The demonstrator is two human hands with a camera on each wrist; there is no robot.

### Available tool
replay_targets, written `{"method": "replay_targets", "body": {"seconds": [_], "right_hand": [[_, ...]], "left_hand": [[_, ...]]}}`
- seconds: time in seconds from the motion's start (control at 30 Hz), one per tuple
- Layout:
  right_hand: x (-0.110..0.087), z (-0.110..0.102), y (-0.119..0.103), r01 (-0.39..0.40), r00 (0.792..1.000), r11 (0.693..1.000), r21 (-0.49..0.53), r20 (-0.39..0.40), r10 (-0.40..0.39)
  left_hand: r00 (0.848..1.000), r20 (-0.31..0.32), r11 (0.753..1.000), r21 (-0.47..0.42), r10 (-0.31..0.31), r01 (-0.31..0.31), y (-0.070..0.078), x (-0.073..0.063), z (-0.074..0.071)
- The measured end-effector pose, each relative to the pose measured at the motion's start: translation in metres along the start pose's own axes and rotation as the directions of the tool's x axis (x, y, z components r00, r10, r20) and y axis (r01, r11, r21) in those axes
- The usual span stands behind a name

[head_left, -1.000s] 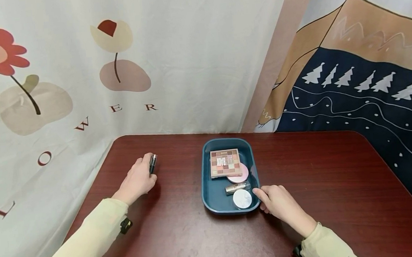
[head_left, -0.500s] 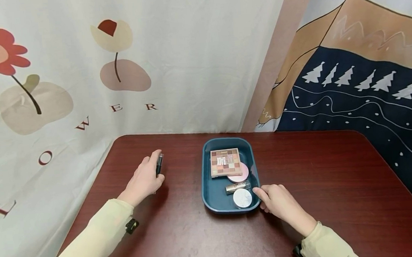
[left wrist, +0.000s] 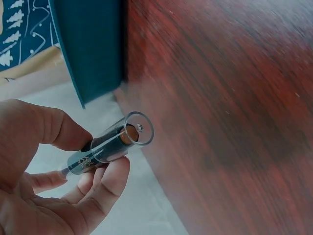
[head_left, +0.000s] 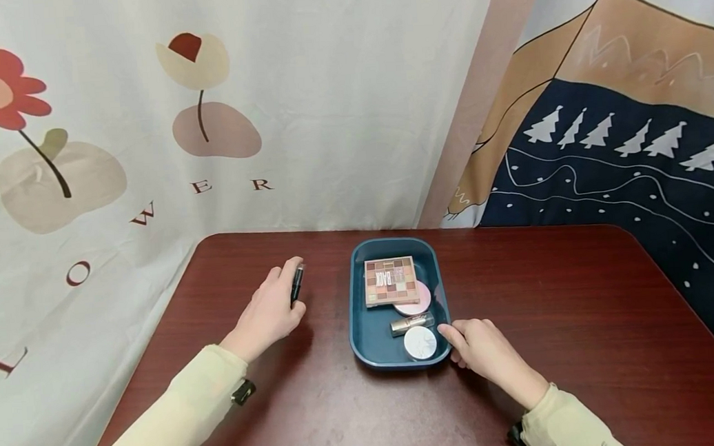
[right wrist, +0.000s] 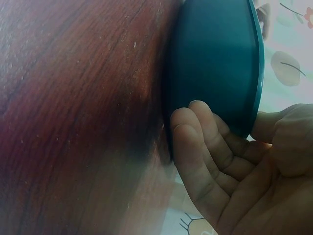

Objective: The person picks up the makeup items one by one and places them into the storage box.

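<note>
My left hand [head_left: 267,319] pinches a slim black makeup stick [left wrist: 83,160] between thumb and fingers, over the table to the left of the tray. Its transparent cap shows a brown round tip inside. At the near right corner of the dark teal tray [head_left: 372,352], my right hand [head_left: 486,353] grips the wall, thumb on the rim and fingers against the outside. In the tray, an eyeshadow palette [head_left: 388,276] partly covers a pink round compact [head_left: 423,302]. Nearer lie a gold lipstick [head_left: 404,326] with a clear end and a white marbled round case [head_left: 420,343].
The reddish-brown wooden table [head_left: 561,291] has rounded far corners. Behind it hang a pale curtain [head_left: 336,100] with flowers and letters and a dark blue cloth [head_left: 628,183] with white trees. Dark wrist devices sit at both sleeves.
My left hand has moved to the right, toward the tray, carrying the makeup stick. The right hand, the tray and the things in it stay where they were.
</note>
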State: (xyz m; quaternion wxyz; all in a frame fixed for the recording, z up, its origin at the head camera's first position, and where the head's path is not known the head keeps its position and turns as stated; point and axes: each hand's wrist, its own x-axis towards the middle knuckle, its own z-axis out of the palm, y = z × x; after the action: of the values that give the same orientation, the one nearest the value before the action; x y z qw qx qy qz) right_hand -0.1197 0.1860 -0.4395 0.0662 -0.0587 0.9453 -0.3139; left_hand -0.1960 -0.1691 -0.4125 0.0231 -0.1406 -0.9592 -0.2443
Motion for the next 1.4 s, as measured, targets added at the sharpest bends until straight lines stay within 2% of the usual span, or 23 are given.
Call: {"method": "replay_targets", "body": {"seconds": [0.33,0.63,1.4], "right_hand": [[0.000,0.000,-0.001,-0.005,1.000,1.000,0.010,-0.001,0.005],[-0.001,0.001,-0.001,-0.005,1.000,1.000,0.008,-0.002,0.005],[-0.001,0.001,-0.001,-0.015,1.000,1.000,0.011,-0.002,0.015]], "left_hand": [[0.993,-0.063,0.995,0.013,0.097,-0.097,0.023,-0.001,0.002],[0.988,-0.057,0.989,0.009,0.146,-0.146,0.043,-0.001,0.002],[0.977,-0.044,0.975,-0.064,0.210,-0.213,0.089,0.007,0.005]]}}
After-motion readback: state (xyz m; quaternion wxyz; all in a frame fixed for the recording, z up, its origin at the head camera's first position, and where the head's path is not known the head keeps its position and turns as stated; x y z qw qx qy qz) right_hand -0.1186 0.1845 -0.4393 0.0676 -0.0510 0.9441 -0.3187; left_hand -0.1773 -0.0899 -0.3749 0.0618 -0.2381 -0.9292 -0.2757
